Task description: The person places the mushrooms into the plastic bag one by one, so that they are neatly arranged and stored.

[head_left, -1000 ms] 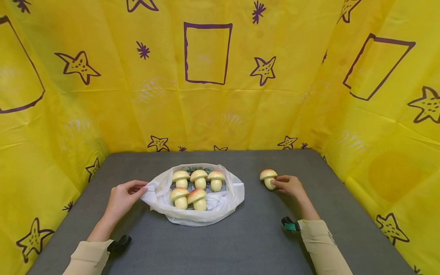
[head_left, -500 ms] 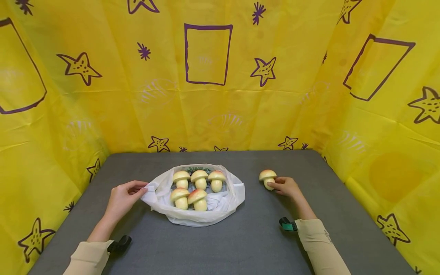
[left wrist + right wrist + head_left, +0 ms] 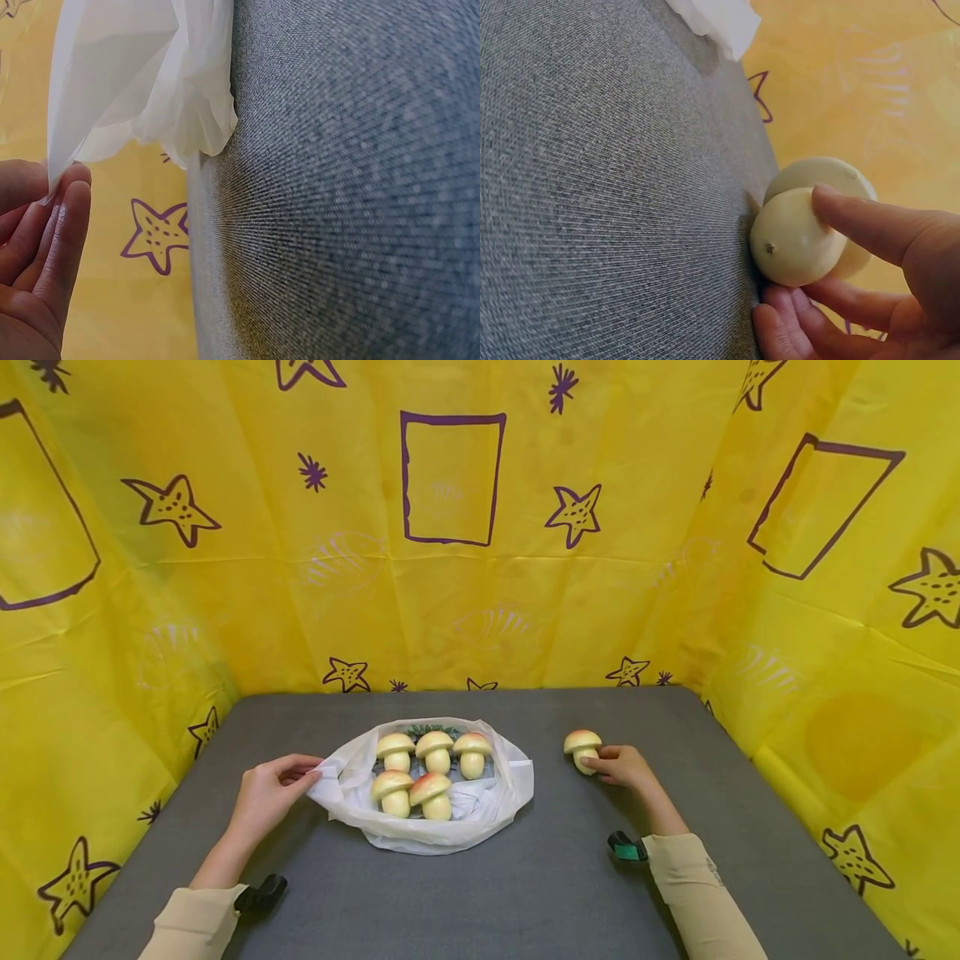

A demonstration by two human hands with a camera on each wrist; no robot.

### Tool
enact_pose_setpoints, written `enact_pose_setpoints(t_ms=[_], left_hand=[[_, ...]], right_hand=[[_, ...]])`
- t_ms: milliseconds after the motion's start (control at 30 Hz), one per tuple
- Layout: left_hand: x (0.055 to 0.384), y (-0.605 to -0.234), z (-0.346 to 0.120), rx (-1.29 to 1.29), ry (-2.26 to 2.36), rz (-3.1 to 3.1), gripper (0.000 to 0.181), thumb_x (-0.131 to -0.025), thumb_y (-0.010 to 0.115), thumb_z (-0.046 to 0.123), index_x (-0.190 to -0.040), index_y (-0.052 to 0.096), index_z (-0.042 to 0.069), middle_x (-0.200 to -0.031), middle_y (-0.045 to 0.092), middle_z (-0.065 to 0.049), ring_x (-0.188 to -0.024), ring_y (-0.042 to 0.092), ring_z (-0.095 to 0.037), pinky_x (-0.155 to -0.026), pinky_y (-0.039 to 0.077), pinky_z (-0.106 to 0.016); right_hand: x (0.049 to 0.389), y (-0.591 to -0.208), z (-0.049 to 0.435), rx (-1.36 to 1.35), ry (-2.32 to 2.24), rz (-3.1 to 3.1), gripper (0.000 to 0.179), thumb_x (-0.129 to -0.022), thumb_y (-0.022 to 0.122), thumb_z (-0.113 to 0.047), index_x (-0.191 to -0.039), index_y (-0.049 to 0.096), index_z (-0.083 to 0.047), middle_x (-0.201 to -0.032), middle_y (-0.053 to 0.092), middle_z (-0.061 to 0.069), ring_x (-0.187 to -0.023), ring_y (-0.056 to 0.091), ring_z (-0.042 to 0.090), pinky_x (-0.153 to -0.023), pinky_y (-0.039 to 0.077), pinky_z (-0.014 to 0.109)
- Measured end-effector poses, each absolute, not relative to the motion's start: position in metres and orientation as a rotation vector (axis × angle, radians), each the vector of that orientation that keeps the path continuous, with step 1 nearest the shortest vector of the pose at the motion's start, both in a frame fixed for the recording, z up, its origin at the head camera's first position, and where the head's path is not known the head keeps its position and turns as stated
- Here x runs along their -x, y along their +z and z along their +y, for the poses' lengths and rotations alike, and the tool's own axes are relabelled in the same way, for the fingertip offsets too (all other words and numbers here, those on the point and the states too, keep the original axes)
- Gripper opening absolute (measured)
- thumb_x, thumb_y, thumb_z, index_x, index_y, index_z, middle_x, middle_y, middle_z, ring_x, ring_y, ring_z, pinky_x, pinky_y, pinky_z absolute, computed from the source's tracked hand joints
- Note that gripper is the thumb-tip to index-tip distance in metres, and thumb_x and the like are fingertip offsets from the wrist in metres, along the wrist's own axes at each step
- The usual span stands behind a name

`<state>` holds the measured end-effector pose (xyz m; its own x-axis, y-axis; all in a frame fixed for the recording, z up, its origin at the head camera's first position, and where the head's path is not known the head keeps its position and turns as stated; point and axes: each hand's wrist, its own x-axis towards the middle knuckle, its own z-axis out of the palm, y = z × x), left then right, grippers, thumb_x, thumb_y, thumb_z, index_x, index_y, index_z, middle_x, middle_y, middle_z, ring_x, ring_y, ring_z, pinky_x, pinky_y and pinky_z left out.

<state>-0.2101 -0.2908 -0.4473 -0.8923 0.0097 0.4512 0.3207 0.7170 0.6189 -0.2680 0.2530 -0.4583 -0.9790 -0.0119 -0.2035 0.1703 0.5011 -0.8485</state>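
Observation:
A white plastic bag (image 3: 442, 837) lies on the grey table with its mouth spread wide. Inside it are several toy mushrooms (image 3: 434, 752), cream with reddish-tinged caps, in two rows. My left hand (image 3: 268, 789) pinches the bag's left edge between thumb and fingers; in the left wrist view the plastic (image 3: 112, 75) is pulled taut from the fingertips. To the right of the bag, my right hand (image 3: 626, 770) holds another toy mushroom (image 3: 582, 745) by its stem. The right wrist view shows the thumb and fingers on either side of the stem (image 3: 795, 240), close over the tabletop.
The grey cloth-covered table (image 3: 480, 910) is walled by yellow curtains (image 3: 465, 610) with purple star drawings at the back and both sides. Green leaf print (image 3: 431, 729) shows inside the bag's far side. Dark straps (image 3: 261, 892) sit on both wrists.
My right hand has shifted slightly left with the mushroom. The left hand, the bag and the mushrooms in it look the same.

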Motion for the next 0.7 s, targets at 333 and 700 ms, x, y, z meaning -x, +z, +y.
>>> enact_pose_setpoints(t_ms=[333,700], left_hand=[[0.21,-0.447,-0.292,0.256,-1.01,-2.495,0.013,-0.082,0.075,0.016,-0.094,0.074,0.011,-0.081,0.072,-0.004,-0.064,0.059,0.002,-0.058,0.047,-0.01],[0.208,-0.444,-0.29,0.243,-1.026,-2.511,0.015,-0.082,0.074,0.017,-0.095,0.074,0.01,-0.082,0.072,-0.005,-0.065,0.059,0.001,-0.058,0.048,-0.011]], right_hand=[[0.266,-0.455,0.254,-0.112,-1.478,2.557,0.054,-0.088,0.067,-0.021,-0.122,0.051,0.018,-0.12,0.056,0.032,-0.09,0.066,0.022,-0.079,0.056,0.036],[0.253,-0.444,0.255,-0.157,-1.481,2.603,0.054,-0.085,0.072,-0.026,-0.118,0.057,0.015,-0.11,0.064,0.026,-0.084,0.068,0.021,-0.078,0.056,0.034]])
